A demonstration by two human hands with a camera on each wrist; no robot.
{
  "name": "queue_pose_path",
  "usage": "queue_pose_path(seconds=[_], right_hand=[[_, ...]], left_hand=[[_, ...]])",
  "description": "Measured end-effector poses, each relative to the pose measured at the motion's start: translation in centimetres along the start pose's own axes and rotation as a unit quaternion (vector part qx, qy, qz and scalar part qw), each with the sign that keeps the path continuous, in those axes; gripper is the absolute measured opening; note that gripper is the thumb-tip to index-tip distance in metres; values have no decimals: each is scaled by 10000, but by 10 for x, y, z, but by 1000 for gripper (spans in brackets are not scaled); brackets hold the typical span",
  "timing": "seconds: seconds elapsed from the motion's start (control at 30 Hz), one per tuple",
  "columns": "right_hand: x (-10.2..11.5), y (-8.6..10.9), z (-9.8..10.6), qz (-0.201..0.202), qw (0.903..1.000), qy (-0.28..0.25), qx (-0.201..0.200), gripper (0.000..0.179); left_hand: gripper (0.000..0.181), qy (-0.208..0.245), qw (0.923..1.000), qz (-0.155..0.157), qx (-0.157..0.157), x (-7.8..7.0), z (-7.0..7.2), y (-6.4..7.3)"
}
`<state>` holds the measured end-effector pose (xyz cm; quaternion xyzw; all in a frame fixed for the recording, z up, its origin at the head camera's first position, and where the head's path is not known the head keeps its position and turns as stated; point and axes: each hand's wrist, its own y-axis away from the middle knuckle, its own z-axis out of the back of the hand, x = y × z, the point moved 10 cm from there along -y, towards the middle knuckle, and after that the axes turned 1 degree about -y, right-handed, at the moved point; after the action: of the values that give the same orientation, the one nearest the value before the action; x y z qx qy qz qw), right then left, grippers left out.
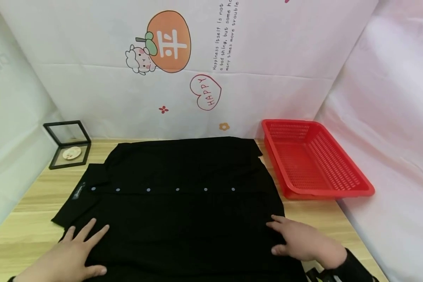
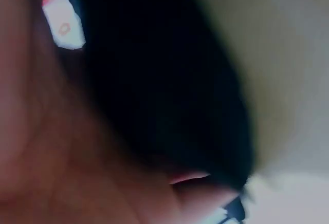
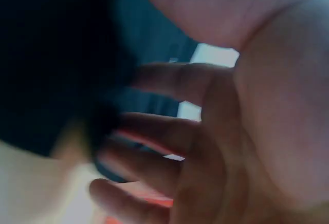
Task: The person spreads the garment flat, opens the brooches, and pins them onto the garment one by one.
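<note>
The black shirt (image 1: 183,219) is best smoothed gently toward its left and right edges, with nothing gripped by the loose fingers of the left hand (image 1: 72,252) or right hand (image 1: 299,239).

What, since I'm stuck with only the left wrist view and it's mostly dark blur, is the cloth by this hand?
Observer: A black shirt; the head view shows six pale buttons along its front.
Operator: Good. Is anything over the edge opposite its collar?
Observer: Yes, in the head view the right hand lies over that edge, fingers pointing in across the cloth.
Operator: And what stands past the collar end, near the back?
Observer: A black frame in two parts, on the table, with a pale round thing in its lower part.
</note>
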<state>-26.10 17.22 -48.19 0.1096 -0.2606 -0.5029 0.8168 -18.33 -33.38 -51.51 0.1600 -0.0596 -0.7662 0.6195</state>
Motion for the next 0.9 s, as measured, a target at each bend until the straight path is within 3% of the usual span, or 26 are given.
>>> queue_pose_path(seconds=[0.1,0.23,0.33,0.47,0.63,0.77,0.9], right_hand=[[10,-11,17,-83,9996,246,-95,62],[44,-39,45,319,9954,698,-580,59],[67,-75,64,637,9893,938,-915,66],[73,-140,87,554,9871,1047,-1073,76],[37,-206,107,-232,9913,854,-975,79],[-2,-227,116,-891,9911,434,-889,79],[-24,-233,112,-1182,9908,72,-653,81]], left_hand=[[89,-81,9999,-57,-68,-4,22,-8],[64,-592,9929,-319,-982,-14,65,-32],[63,-889,9842,-611,-1401,-18,86,-63],[75,-772,9902,-537,-1037,-4,100,-118],[83,-159,9992,-11,-362,29,102,-177],[85,413,9983,398,-82,48,101,-205],[85,573,9954,766,52,56,101,-213]])
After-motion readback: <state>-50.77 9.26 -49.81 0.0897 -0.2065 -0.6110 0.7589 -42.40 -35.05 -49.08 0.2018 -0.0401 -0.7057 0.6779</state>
